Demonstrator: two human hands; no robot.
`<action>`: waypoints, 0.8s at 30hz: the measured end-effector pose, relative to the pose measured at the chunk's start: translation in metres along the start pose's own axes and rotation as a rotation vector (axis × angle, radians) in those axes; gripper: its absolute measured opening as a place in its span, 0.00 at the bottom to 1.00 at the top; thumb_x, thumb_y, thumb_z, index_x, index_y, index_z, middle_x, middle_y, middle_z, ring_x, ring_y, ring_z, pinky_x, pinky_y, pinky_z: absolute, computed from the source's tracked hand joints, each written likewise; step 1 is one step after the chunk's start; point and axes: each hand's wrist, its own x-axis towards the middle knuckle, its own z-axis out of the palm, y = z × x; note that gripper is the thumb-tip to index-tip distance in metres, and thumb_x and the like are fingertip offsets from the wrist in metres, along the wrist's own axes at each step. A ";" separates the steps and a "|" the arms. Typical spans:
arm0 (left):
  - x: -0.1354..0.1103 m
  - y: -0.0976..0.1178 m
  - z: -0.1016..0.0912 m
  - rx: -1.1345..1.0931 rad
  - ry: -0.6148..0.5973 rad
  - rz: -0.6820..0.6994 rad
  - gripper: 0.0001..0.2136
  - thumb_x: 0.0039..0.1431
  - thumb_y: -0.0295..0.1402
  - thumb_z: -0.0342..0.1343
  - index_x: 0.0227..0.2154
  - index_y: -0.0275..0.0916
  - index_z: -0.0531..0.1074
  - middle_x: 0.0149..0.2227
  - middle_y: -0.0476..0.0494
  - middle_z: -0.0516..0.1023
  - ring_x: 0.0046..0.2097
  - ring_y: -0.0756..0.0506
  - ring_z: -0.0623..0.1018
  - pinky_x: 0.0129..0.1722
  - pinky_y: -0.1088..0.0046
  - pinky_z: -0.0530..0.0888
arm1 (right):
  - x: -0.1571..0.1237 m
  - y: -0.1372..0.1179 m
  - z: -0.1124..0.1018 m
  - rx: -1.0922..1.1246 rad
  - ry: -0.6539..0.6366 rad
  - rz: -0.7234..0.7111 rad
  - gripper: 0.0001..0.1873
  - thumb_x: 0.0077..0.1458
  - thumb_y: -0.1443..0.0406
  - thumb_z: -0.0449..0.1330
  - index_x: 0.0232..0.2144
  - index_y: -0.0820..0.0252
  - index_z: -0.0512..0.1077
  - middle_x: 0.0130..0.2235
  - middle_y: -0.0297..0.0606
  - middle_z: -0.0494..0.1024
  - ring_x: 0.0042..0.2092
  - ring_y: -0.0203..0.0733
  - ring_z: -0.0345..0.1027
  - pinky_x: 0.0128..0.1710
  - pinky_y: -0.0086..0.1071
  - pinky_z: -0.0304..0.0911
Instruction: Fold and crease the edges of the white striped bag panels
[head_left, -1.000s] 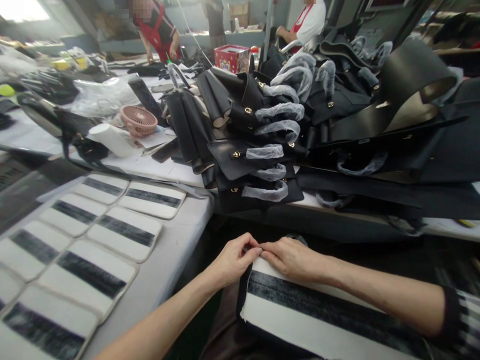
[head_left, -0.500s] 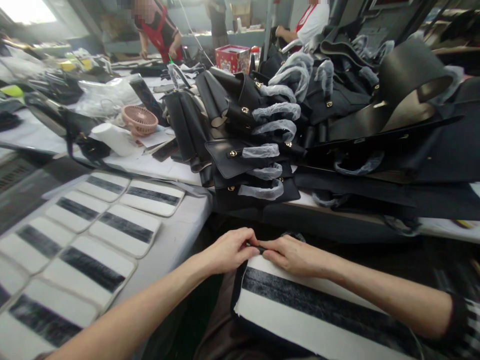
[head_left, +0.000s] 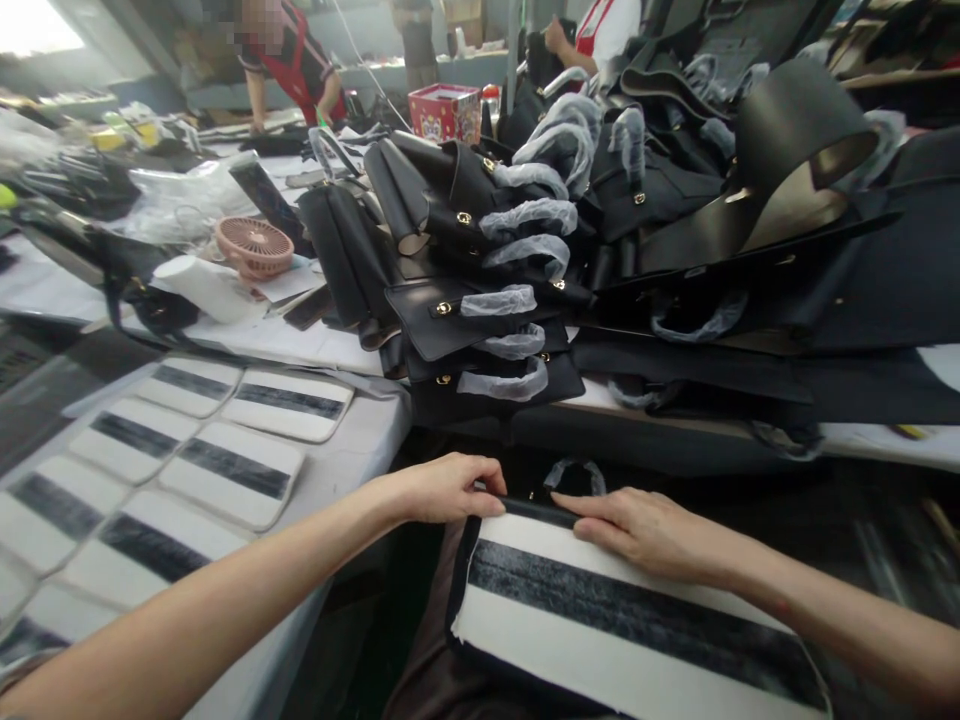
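Observation:
On my lap lies a white panel (head_left: 540, 620) with a broad black stripe, its border edged in black leather. My left hand (head_left: 450, 488) pinches the black edge (head_left: 536, 508) near its far left corner, thumb on top and fingers curled behind. Farther right on the same edge, my right hand (head_left: 637, 525) has its thumb on the white side and its index finger on the black material, gripping the border. Just beyond the right fingertips shows a plastic-wrapped handle (head_left: 574, 472) on dark material. What lies under the panel is hidden.
Several similar striped white panels (head_left: 229, 462) lie on the grey-covered table at left. Ahead, black handbags with wrapped handles (head_left: 501, 380) are piled on a white table. A pink fan (head_left: 255, 247) and a red box (head_left: 445, 113) stand there. Two people work farther back.
My right hand has slid right along the panel's far edge, away from my left hand, which keeps its hold near the corner. The wrapped handle behind shows more now. The view has shifted slightly.

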 end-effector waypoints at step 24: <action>-0.009 -0.014 0.036 -0.314 0.013 -0.062 0.21 0.67 0.45 0.48 0.59 0.46 0.68 0.61 0.48 0.70 0.62 0.41 0.68 0.64 0.62 0.61 | -0.042 0.023 0.000 0.062 0.164 0.032 0.23 0.65 0.54 0.50 0.59 0.49 0.68 0.55 0.38 0.74 0.54 0.52 0.70 0.52 0.40 0.65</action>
